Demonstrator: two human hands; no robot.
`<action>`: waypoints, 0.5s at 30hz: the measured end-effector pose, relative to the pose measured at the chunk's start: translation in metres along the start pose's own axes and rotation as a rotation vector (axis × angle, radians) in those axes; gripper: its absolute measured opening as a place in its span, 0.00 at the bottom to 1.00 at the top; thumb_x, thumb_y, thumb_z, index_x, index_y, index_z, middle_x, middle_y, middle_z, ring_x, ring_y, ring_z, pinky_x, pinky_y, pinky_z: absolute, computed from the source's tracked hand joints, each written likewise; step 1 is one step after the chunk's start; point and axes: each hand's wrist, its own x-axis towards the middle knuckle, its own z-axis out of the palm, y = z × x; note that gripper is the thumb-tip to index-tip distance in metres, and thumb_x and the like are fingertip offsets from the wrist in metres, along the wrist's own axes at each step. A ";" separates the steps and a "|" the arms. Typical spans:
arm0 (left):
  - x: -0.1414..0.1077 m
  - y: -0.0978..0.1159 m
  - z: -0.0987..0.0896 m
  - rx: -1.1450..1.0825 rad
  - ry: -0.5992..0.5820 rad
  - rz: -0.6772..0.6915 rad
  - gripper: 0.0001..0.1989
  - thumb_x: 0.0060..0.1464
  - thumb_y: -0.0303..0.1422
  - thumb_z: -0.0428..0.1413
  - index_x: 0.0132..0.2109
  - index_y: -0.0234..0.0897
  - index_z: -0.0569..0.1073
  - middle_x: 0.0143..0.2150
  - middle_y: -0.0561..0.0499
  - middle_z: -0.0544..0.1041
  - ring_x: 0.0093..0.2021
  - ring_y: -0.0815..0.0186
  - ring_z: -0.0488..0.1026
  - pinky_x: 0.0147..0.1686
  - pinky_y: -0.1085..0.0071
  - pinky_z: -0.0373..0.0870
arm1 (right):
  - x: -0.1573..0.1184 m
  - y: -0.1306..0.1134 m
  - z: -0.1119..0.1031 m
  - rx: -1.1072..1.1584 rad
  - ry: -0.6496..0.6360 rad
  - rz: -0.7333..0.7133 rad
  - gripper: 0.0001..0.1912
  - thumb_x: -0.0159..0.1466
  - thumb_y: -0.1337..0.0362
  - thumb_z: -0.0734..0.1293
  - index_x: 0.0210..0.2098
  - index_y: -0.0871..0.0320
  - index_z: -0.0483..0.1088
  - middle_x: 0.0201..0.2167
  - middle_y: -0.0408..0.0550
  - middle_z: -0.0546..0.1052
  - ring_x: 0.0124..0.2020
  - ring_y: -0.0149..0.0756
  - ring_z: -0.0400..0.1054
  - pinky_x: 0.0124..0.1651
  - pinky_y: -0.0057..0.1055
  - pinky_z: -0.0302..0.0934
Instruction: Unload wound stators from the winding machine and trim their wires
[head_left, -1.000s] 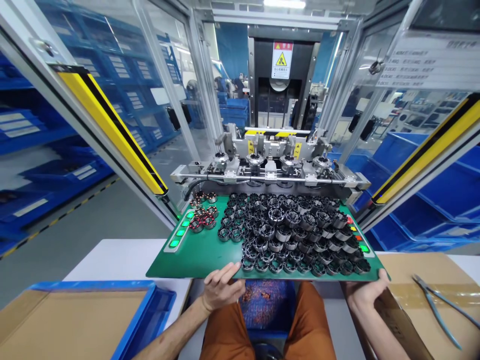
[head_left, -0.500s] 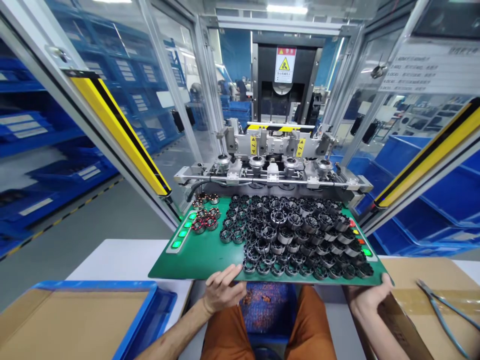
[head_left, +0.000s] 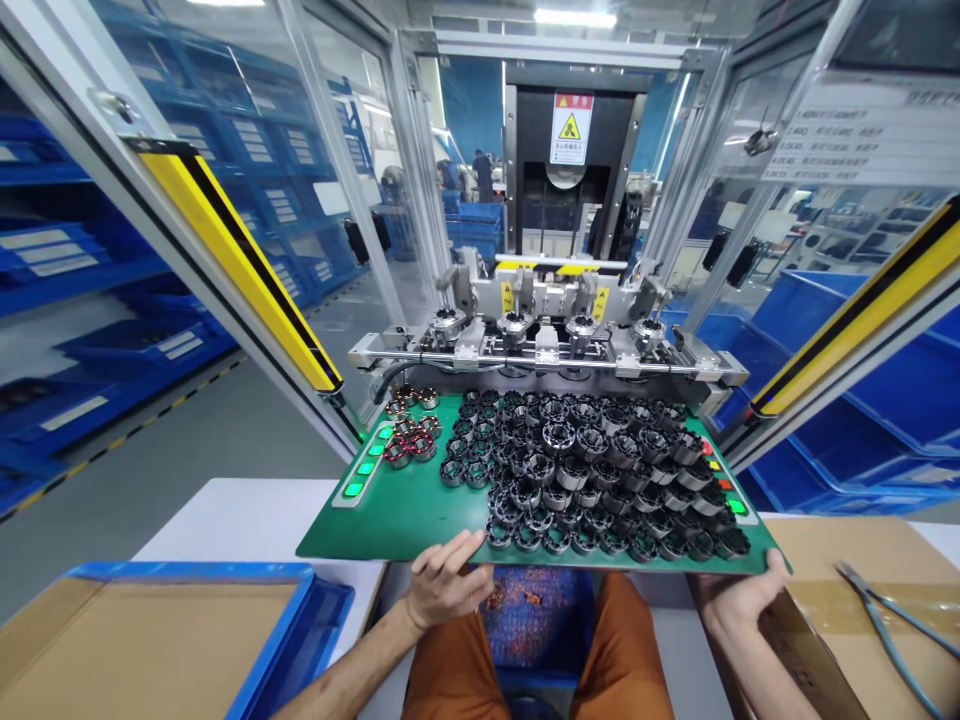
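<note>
My left hand (head_left: 448, 580) rests at the front edge of a green worktop (head_left: 420, 520), fingers stretched over the rim and nothing held. My right hand (head_left: 742, 598) clasps the worktop's front right corner, thumb on top; its fingers are hidden underneath. Between the hands and beyond lie several rows of black-lined metal stator cores (head_left: 574, 472), partly stacked. A few copper-wound stators (head_left: 409, 440) sit on the left side. Behind them, a winding machine (head_left: 547, 345) carries a row of spindles topped by black toothed cores.
Lit green buttons (head_left: 360, 468) line the worktop's left side, with more buttons (head_left: 727, 484) at right. Yellow light-curtain posts (head_left: 240, 270) flank the opening. A blue tray (head_left: 296, 610) stands at left; pliers (head_left: 877, 610) lie on cardboard (head_left: 832, 545) at right. Below is a blue bin (head_left: 536, 625).
The machine's white front bar has come down slightly, and black toothed cores now show on top of the spindles. Both hands stay in the same place.
</note>
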 end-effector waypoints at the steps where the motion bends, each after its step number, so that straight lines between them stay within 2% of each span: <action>1: 0.001 0.000 0.000 0.000 0.002 -0.001 0.10 0.59 0.32 0.72 0.36 0.51 0.78 0.59 0.55 0.88 0.67 0.61 0.79 0.71 0.61 0.65 | 0.000 0.000 0.001 0.002 0.002 0.001 0.39 0.55 0.37 0.76 0.58 0.55 0.82 0.49 0.46 0.87 0.43 0.42 0.75 0.39 0.37 0.77; 4: 0.004 0.001 -0.001 -0.001 0.009 -0.014 0.10 0.61 0.32 0.70 0.35 0.50 0.78 0.59 0.55 0.88 0.63 0.63 0.80 0.70 0.62 0.65 | -0.002 -0.001 0.002 -0.004 0.003 0.002 0.38 0.55 0.37 0.77 0.57 0.54 0.80 0.48 0.46 0.87 0.44 0.43 0.75 0.39 0.37 0.75; 10: 0.009 0.002 -0.002 0.004 0.016 -0.016 0.11 0.64 0.32 0.69 0.34 0.50 0.77 0.55 0.54 0.88 0.59 0.62 0.80 0.66 0.62 0.68 | -0.006 -0.005 0.004 -0.035 -0.016 0.024 0.38 0.57 0.38 0.74 0.58 0.56 0.82 0.57 0.52 0.88 0.47 0.44 0.79 0.38 0.36 0.75; 15: 0.008 0.002 -0.002 0.009 0.010 -0.013 0.10 0.63 0.33 0.70 0.35 0.51 0.78 0.55 0.54 0.88 0.59 0.62 0.80 0.69 0.61 0.66 | -0.008 -0.007 0.005 -0.038 -0.009 0.042 0.39 0.54 0.37 0.76 0.56 0.55 0.84 0.58 0.50 0.89 0.47 0.42 0.79 0.36 0.32 0.77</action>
